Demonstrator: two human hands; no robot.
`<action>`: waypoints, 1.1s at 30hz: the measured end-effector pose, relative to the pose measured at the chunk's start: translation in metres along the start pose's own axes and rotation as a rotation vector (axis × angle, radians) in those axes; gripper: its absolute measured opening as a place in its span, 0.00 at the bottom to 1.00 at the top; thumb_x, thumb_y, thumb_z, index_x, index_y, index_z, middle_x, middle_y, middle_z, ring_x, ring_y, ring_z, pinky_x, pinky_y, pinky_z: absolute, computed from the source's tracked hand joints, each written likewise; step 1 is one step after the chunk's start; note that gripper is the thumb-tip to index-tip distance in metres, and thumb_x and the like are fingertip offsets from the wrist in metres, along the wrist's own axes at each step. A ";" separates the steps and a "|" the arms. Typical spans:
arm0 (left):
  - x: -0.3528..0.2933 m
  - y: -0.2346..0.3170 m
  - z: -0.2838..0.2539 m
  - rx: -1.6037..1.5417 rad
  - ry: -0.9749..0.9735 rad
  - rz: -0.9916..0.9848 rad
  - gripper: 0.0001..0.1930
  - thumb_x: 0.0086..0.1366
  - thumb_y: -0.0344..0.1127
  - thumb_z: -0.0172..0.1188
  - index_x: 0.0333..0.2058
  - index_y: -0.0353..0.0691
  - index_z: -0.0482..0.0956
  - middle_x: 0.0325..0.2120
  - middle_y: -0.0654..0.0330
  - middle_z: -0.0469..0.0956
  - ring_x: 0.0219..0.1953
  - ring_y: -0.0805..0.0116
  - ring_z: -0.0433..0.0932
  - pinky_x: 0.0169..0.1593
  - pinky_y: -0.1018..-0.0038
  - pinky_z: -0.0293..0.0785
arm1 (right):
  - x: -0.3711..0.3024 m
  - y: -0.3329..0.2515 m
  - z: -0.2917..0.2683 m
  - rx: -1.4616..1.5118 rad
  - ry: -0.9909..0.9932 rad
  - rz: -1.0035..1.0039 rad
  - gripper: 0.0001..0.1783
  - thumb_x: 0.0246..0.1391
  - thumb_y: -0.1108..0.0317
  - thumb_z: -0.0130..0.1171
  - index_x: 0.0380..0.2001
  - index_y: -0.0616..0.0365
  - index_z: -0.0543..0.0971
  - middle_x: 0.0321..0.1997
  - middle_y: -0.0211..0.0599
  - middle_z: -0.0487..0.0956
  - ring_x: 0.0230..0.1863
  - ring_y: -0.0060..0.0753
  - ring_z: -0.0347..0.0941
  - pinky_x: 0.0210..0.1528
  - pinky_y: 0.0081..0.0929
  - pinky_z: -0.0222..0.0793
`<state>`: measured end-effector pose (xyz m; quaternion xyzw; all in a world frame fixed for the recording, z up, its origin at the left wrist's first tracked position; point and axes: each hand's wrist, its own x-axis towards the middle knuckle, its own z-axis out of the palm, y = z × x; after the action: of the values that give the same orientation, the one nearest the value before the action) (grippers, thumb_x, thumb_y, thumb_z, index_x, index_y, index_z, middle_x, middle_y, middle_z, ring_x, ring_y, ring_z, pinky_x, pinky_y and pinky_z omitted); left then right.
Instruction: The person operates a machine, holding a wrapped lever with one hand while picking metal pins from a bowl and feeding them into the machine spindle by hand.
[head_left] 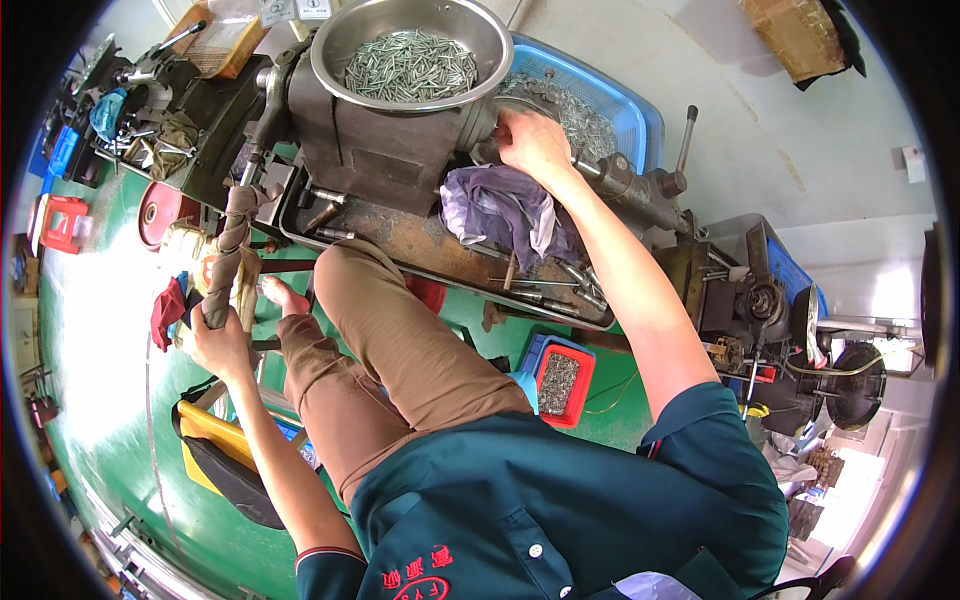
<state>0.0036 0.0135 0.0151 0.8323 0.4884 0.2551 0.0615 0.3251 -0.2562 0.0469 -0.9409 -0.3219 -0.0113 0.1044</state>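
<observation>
My left hand (220,345) is wrapped round the lower end of a long lever (232,250) bound in brown cloth, which rises to the left side of a dark metal machine (375,150). Out in front, my right hand (535,145) is at the machine's spindle, fingers curled together; what they hold, if anything, is hidden. On top of the machine a steel bowl (330,75) holds a heap of small metal pins (410,68). Just below my right hand a purple and white rag (500,210) lies on the machine's tray.
Behind my right hand a blue basket (635,110) holds many metal pieces. Several metal tools lie in the oily tray (400,230). On the green floor stands a red bin (570,410) of small parts. Other machines stand left and right; a cardboard box (795,40) is at the far right.
</observation>
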 end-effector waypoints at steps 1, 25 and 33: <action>0.000 0.000 0.000 0.006 0.007 0.007 0.16 0.42 0.41 0.56 0.31 0.39 0.72 0.23 0.48 0.73 0.28 0.50 0.71 0.31 0.63 0.65 | 0.000 0.000 0.001 0.000 0.000 0.000 0.10 0.30 0.68 0.48 0.23 0.55 0.72 0.23 0.42 0.73 0.29 0.45 0.70 0.30 0.36 0.65; -0.001 -0.002 0.002 0.017 0.008 -0.002 0.17 0.42 0.41 0.56 0.32 0.38 0.72 0.23 0.48 0.73 0.28 0.50 0.71 0.31 0.63 0.65 | 0.000 0.001 0.002 -0.007 0.026 -0.022 0.10 0.29 0.68 0.49 0.23 0.56 0.72 0.20 0.46 0.73 0.26 0.47 0.70 0.29 0.37 0.65; -0.001 0.000 0.001 0.033 0.012 0.011 0.18 0.42 0.41 0.56 0.32 0.37 0.72 0.24 0.48 0.73 0.28 0.50 0.71 0.31 0.63 0.65 | 0.001 0.002 0.004 -0.006 0.044 -0.035 0.10 0.29 0.69 0.48 0.23 0.56 0.72 0.20 0.46 0.73 0.26 0.47 0.70 0.29 0.38 0.65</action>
<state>0.0033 0.0130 0.0138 0.8342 0.4885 0.2522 0.0434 0.3268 -0.2566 0.0423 -0.9349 -0.3361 -0.0351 0.1083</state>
